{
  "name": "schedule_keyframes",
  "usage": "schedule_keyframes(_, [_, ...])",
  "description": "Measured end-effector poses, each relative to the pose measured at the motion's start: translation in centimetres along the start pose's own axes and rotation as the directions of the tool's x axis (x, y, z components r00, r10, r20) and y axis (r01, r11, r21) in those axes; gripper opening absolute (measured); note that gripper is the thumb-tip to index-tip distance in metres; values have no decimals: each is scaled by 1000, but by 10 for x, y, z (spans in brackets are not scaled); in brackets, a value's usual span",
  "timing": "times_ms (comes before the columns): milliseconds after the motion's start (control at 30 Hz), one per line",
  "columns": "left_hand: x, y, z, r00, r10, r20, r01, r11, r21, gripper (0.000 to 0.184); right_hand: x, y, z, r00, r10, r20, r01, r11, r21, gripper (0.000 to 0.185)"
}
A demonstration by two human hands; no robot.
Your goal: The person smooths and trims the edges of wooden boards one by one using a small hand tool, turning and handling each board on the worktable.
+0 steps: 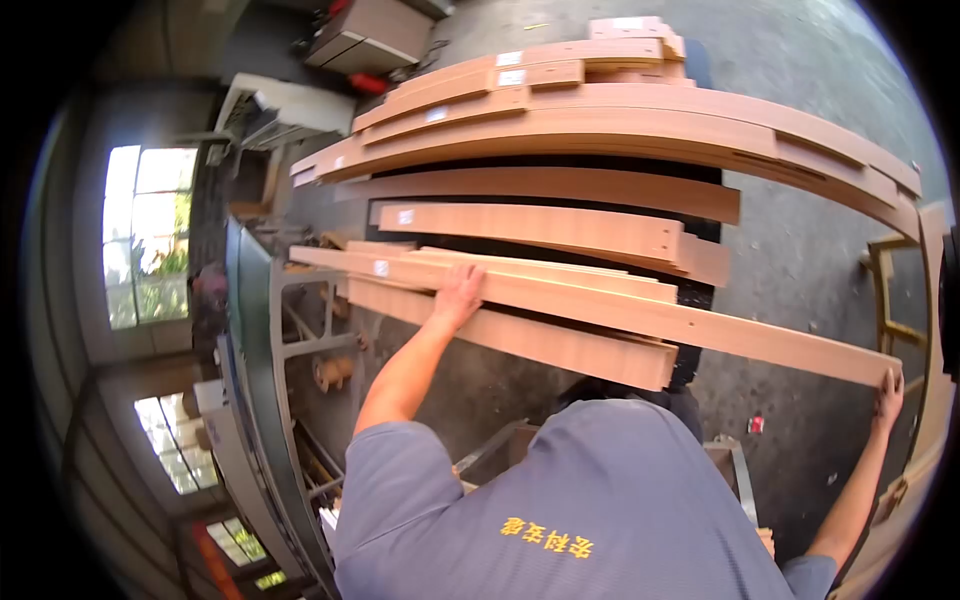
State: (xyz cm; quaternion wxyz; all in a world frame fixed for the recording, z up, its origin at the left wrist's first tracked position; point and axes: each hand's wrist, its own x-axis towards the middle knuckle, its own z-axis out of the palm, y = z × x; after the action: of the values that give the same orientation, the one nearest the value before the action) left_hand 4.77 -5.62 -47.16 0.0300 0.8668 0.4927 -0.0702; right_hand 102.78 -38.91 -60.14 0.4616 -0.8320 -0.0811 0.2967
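A long, light wooden board (690, 325) with a small white label near its left end runs slantwise across the front of the stack. My left hand (459, 292) is closed over its upper edge, left of the middle. At the board's far right end, my right hand (888, 397) grips the corner, with its fingers partly hidden. Just behind lie shorter boards (600, 278), and a wider board (560, 340) sits below, nearest my body. Another labelled board (540, 222) rests farther back.
Several long boards are piled at the back (600, 125), on a dark support. A green-topped metal table (252, 300) stands at the left. A yellowish frame (885, 300) stands at the right, and a small red-and-white packet (756, 425) lies on the floor.
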Motion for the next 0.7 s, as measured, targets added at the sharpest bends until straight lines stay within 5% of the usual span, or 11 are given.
schedule_keyframes(67, [5,-8,10,995,72,-75,-66,995,77,63,45,44,-14,986,-162,-48,165,985,49,64])
schedule_keyframes(300, [3,-9,-22,992,129,3,-128,991,-45,49,61,50,-68,991,-127,46,125,991,55,50])
schedule_keyframes(400, [10,-17,-25,990,106,92,-96,989,-112,22,88,43,-85,998,67,16,-65,991,-118,45])
schedule_keyframes(433, [20,-14,-34,985,79,154,-61,991,-119,25,92,45,-80,1000,-17,5,17,1000,-20,47])
schedule_keyframes(500, [41,-7,-60,932,23,361,76,963,-258,30,96,38,-72,998,-51,-28,47,993,-112,59])
schedule_keyframes(600, [51,-25,-31,969,158,191,-63,902,-426,37,99,29,-53,957,-259,-129,217,937,-272,81])
schedule_keyframes(700, [49,-10,-36,962,231,148,-166,920,-355,67,100,12,-35,943,-300,-146,176,818,-548,79])
